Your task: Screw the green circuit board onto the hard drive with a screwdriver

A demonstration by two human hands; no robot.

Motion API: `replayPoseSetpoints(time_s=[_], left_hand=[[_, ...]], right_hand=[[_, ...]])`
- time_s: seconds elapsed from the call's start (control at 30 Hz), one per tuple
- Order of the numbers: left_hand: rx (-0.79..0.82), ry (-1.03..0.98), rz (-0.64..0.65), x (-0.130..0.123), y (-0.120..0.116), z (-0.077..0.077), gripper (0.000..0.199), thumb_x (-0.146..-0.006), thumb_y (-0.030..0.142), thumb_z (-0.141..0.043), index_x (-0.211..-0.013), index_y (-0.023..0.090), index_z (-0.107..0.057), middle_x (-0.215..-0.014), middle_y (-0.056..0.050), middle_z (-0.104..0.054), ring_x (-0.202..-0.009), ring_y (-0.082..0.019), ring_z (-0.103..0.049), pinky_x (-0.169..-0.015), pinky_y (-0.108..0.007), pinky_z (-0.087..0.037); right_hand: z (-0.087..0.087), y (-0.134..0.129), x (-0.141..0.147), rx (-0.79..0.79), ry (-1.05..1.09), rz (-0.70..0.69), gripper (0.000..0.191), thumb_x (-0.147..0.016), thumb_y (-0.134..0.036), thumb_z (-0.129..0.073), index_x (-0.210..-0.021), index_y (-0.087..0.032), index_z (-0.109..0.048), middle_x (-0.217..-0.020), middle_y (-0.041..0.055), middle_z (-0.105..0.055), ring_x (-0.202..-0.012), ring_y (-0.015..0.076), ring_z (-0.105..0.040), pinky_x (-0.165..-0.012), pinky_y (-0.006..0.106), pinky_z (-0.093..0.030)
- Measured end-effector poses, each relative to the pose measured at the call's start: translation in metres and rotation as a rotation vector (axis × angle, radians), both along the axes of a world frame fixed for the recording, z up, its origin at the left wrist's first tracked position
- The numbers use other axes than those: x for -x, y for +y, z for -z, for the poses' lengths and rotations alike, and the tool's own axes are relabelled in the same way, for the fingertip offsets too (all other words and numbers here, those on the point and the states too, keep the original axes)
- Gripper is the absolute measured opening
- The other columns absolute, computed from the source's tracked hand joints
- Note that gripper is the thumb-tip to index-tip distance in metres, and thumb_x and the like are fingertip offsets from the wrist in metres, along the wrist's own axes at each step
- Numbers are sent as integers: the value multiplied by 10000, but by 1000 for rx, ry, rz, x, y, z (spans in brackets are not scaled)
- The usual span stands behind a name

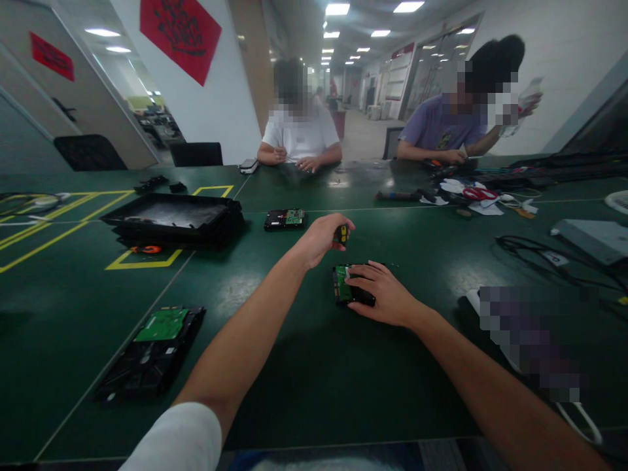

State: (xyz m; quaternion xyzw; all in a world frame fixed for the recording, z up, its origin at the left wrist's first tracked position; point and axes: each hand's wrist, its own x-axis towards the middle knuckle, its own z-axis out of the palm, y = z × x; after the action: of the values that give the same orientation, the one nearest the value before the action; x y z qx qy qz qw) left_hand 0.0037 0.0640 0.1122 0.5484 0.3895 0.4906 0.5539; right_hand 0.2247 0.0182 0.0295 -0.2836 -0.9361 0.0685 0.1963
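My left hand is closed around a black-and-yellow screwdriver, held above the table. Only its handle end shows, and the shaft is out of sight. My right hand lies across a hard drive with a green circuit board, thumb at the near edge and fingers over the top. The hand covers much of the drive. Farther off, beyond my left forearm, lies another hard drive. A larger-looking one, board side up, rests to the left of that forearm.
Black trays are stacked at left, beside an orange-handled tool. Cables, a grey box and loose scissors lie at right. Two people sit across the green table.
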Motion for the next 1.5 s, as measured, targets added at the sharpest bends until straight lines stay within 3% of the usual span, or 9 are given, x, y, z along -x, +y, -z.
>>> replayPoseSetpoints(time_s=[0.4, 0.87, 1.0, 1.3, 1.5], left_hand=[[92, -109, 20, -4, 2, 5, 201, -892, 362, -584, -945, 170, -603, -836, -88, -705, -750, -194, -679, -561, -271, -545], [-48, 28, -69, -2, 0, 1, 212, -844, 352, -597, -817, 160, -684, -875, -69, -630, -791, -166, -601, -517, -215, -497], [-64, 62, -11, -3, -3, -2, 237, -867, 364, -574, -836, 156, -686, -847, -72, -651, -746, -164, -613, -509, -222, -484], [97, -85, 41, -3, 1, 5, 218, -862, 375, -580, -914, 171, -634, -844, -92, -715, -779, -201, -677, -567, -268, -529], [19, 14, 33, 1, 0, 0, 242, -869, 360, -586, -841, 148, -698, -865, -88, -660, -790, -182, -629, -552, -244, -520]], right_hand=[[2, 0, -1, -11, -7, 2, 485, -909, -458, -727, -1344, -255, -666, -1468, 123, -606, -1378, 330, -558, -1229, 622, -286], [-2, -1, -1, -3, -19, 12, 483, -916, -467, -715, -1344, -244, -677, -1469, 127, -610, -1392, 327, -547, -1228, 606, -289], [-4, -2, -1, 7, -21, 14, 484, -906, -462, -727, -1336, -243, -685, -1460, 127, -618, -1387, 323, -552, -1232, 594, -286], [-1, -2, -1, 2, -13, 19, 495, -898, -459, -738, -1342, -248, -679, -1474, 126, -607, -1383, 322, -553, -1235, 606, -273], [-2, -2, -2, 11, -11, 23, 492, -901, -459, -737, -1341, -247, -683, -1471, 125, -610, -1390, 319, -548, -1237, 598, -275]])
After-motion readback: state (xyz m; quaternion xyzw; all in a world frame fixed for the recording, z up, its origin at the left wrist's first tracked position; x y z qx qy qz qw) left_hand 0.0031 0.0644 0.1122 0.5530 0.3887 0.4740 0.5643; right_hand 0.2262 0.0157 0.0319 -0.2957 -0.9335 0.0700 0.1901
